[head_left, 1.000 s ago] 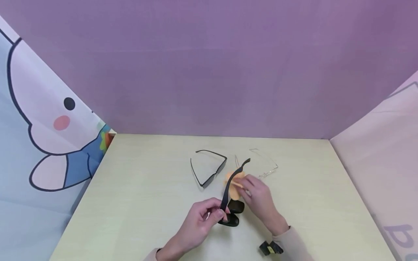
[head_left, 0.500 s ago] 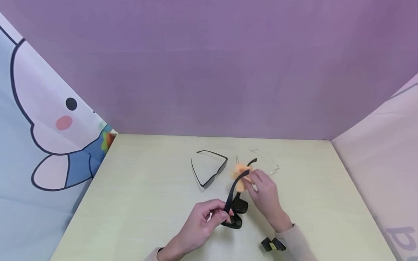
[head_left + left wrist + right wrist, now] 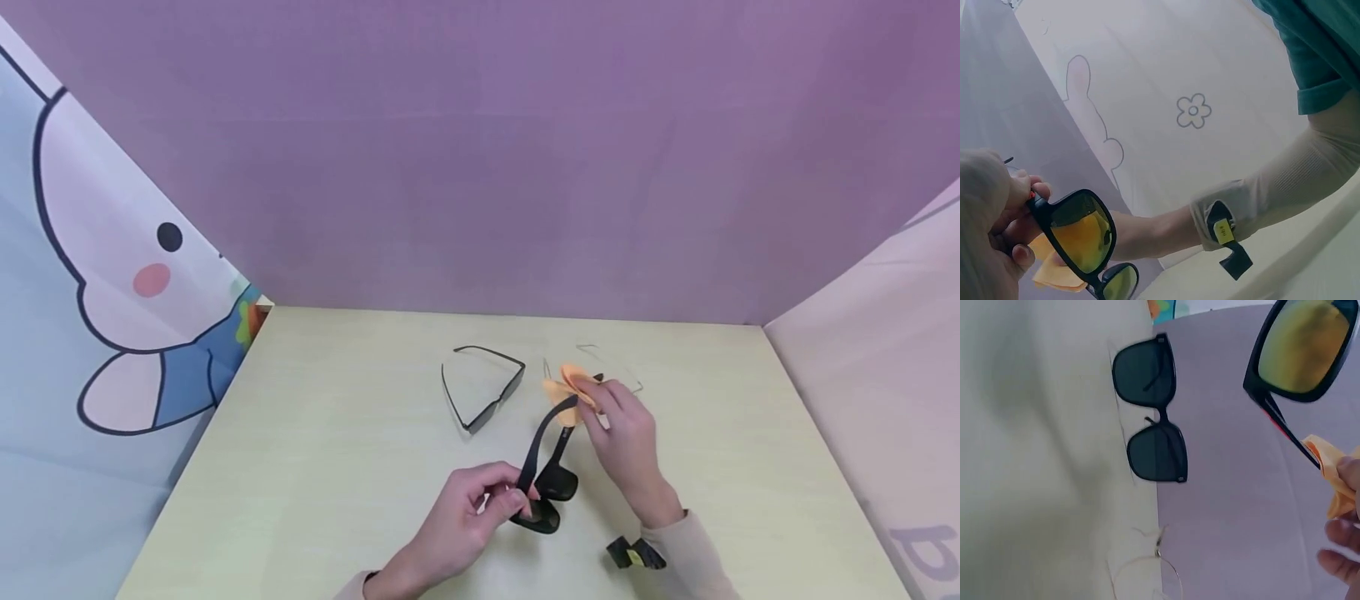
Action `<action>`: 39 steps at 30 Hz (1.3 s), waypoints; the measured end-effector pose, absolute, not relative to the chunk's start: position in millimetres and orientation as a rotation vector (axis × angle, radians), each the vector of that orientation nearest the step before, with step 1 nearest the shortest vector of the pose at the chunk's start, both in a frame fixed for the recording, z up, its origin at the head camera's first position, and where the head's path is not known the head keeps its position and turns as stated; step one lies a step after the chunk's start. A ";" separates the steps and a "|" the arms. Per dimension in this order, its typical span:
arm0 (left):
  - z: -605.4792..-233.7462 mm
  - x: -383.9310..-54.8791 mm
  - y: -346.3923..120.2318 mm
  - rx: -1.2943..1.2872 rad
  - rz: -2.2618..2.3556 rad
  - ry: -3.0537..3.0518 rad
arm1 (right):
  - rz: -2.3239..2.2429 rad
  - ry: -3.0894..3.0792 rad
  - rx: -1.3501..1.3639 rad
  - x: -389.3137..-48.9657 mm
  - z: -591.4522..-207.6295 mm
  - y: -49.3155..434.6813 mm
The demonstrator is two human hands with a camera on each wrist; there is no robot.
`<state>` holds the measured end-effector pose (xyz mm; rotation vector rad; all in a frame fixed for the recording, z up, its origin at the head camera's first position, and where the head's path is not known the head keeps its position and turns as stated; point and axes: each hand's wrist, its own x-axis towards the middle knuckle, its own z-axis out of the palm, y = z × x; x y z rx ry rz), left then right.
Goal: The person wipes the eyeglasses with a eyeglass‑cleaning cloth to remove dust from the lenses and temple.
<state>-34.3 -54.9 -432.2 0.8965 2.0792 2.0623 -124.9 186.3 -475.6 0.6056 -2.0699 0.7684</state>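
Observation:
My left hand (image 3: 461, 521) pinches black-framed sunglasses (image 3: 557, 483) near a hinge, holding them above the table with both temple arms unfolded. In the left wrist view their lens (image 3: 1085, 234) looks yellow and mirrored. My right hand (image 3: 626, 446) pinches an orange cloth (image 3: 577, 377) folded around the far temple arm, near its tip. The right wrist view shows the cloth (image 3: 1329, 465) wrapped over the end of that arm, with a red stripe along the arm's inner side. My right fingers partly cover the cloth.
A second pair of black sunglasses (image 3: 512, 383) lies unfolded on the pale table (image 3: 322, 433). Thin wire-framed glasses (image 3: 1177, 572) rest behind my right hand, partly hidden. A black strap with a yellow label (image 3: 636, 553) sits at my right sleeve. A purple panel (image 3: 480, 208) stands behind the table.
My right hand has moved right and slightly up with the cloth, to the tip of the far temple arm. My left hand keeps its hold, and the sunglasses have tilted slightly.

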 end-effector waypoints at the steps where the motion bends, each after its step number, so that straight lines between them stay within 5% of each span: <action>1: -433.1 -34.7 -55.1 0.891 2.064 2.086 | 0.814 -2.052 0.615 -123.0 -474.8 185.9; 19: -438.1 -37.9 -62.9 0.890 2.107 2.082 | 1.980 -2.003 -0.136 -103.0 -489.3 181.8; 39: -436.1 -36.1 -61.1 0.831 2.068 2.159 | 2.528 -1.866 0.048 -96.7 -467.5 180.4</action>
